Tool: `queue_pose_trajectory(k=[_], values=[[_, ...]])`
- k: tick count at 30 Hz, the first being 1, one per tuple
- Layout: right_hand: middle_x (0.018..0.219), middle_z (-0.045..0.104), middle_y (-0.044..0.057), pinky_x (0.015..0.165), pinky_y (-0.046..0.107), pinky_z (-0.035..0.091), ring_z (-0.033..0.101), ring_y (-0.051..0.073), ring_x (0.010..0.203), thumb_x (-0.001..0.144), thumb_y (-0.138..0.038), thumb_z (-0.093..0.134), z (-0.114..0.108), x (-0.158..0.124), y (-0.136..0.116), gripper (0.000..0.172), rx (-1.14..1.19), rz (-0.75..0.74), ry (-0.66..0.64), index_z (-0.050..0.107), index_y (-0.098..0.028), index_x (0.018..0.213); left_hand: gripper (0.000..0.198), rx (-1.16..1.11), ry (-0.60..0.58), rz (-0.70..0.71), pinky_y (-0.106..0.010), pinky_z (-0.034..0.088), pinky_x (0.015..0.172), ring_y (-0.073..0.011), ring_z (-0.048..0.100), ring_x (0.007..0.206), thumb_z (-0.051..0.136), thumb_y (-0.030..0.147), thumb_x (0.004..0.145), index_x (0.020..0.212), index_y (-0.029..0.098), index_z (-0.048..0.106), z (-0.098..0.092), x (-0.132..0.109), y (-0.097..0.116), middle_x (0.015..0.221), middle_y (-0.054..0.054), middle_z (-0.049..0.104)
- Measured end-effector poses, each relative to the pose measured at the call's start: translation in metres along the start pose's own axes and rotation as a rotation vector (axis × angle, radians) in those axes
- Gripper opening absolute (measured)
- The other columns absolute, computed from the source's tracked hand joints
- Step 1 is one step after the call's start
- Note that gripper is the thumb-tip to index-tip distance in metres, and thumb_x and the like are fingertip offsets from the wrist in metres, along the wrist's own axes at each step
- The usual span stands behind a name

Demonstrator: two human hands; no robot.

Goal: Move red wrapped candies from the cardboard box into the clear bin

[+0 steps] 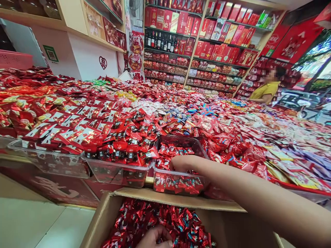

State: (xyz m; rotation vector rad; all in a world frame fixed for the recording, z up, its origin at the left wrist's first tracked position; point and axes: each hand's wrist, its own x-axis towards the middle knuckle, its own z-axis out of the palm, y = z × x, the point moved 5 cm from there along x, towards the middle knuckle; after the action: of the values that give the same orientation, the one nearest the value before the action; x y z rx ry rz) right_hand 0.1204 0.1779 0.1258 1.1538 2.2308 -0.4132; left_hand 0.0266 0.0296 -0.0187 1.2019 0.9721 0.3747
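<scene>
My right hand (pixel 182 163) reaches from the lower right into a clear plastic bin (pixel 178 186) partly filled with red wrapped candies (pixel 172 151). Its fingers bend down into the bin and are hidden under the hand. My left hand (pixel 154 238) is at the bottom edge, inside an open cardboard box (pixel 178 199) full of shiny red wrapped candies (pixel 178 222). Its fingers curl into the candies and close on some of them.
More clear bins (pixel 116 172) heaped with red packets line the counter's front edge to the left. The whole counter is a spread of wrapped sweets (pixel 232 134). Shelves of red boxes and bottles (pixel 207 38) stand behind. A person in a yellow top (pixel 265 91) is at the far right.
</scene>
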Motion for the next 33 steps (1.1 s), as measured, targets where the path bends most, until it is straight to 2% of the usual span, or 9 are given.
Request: queue_pose_trajectory(k=[7, 12, 17, 20, 24, 28, 33], values=[[0.075, 0.065, 0.011, 0.046, 0.022, 0.037, 0.057, 0.017, 0.061, 0.06, -0.017, 0.047, 0.006, 0.008, 0.013, 0.029, -0.017, 0.074, 0.015, 0.064, -0.009, 0.081, 0.016, 0.09, 0.047, -0.039, -0.022, 0.033, 0.057, -0.0113, 0.042, 0.058, 0.052, 0.023, 0.06, 0.072, 0.014, 0.055, 0.003, -0.004, 0.002, 0.06, 0.004, 0.048], [0.071, 0.065, 0.013, 0.048, 0.025, 0.04, 0.057, 0.02, 0.06, 0.058, -0.016, 0.05, 0.011, 0.015, 0.018, 0.024, -0.016, 0.11, -0.009, 0.065, -0.007, 0.073, 0.017, 0.113, 0.076, -0.058, -0.023, 0.035, 0.064, -0.0137, 0.047, 0.068, 0.052, 0.022, 0.06, 0.074, 0.014, 0.056, 0.003, -0.006, 0.001, 0.068, 0.001, 0.055], [0.078, 0.064, 0.014, 0.052, 0.027, 0.042, 0.058, 0.021, 0.065, 0.06, -0.019, 0.051, 0.005, 0.008, 0.016, 0.026, 0.016, 0.128, -0.006, 0.063, -0.008, 0.081, 0.016, 0.107, 0.105, -0.053, -0.022, 0.035, 0.06, -0.0133, 0.047, 0.064, 0.053, 0.024, 0.059, 0.072, 0.015, 0.057, 0.001, -0.005, -0.001, 0.064, 0.003, 0.054], [0.074, 0.065, 0.012, 0.054, 0.028, 0.043, 0.059, 0.021, 0.064, 0.06, -0.023, 0.056, 0.006, -0.002, 0.014, 0.025, 0.056, 0.119, -0.056, 0.064, -0.009, 0.079, 0.011, -0.065, 0.107, -0.015, -0.022, 0.035, 0.058, -0.0121, 0.047, 0.06, 0.047, 0.019, 0.062, 0.067, 0.016, 0.056, 0.002, -0.004, 0.0, 0.061, 0.004, 0.054], [0.069, 0.065, 0.007, 0.052, 0.026, 0.043, 0.059, 0.019, 0.06, 0.056, -0.032, 0.062, 0.011, -0.014, 0.008, 0.024, 0.147, 0.082, -0.132, 0.065, -0.014, 0.072, 0.028, -0.392, 0.046, -0.035, -0.023, 0.037, 0.057, -0.012, 0.052, 0.058, 0.038, 0.006, 0.056, 0.074, 0.017, 0.055, 0.005, -0.003, 0.001, 0.061, 0.004, 0.056], [0.065, 0.064, 0.005, 0.057, 0.031, 0.043, 0.058, 0.021, 0.063, 0.053, -0.035, 0.064, 0.019, -0.015, 0.013, 0.022, 0.272, 0.121, -0.166, 0.065, -0.017, 0.066, 0.035, -0.406, 0.025, 0.025, -0.026, 0.038, 0.068, -0.0138, 0.056, 0.072, 0.047, 0.001, 0.053, 0.083, 0.018, 0.054, 0.004, -0.005, 0.01, 0.074, 0.002, 0.062], [0.061, 0.063, 0.007, 0.054, 0.034, 0.044, 0.059, 0.022, 0.061, 0.05, -0.035, 0.066, 0.039, -0.011, 0.027, 0.027, 0.357, 0.191, -0.334, 0.064, -0.013, 0.066, 0.032, -0.394, 0.025, 0.05, -0.028, 0.038, 0.071, -0.0146, 0.056, 0.075, 0.058, 0.007, 0.056, 0.086, 0.017, 0.052, 0.003, -0.006, 0.011, 0.079, -0.001, 0.061]])
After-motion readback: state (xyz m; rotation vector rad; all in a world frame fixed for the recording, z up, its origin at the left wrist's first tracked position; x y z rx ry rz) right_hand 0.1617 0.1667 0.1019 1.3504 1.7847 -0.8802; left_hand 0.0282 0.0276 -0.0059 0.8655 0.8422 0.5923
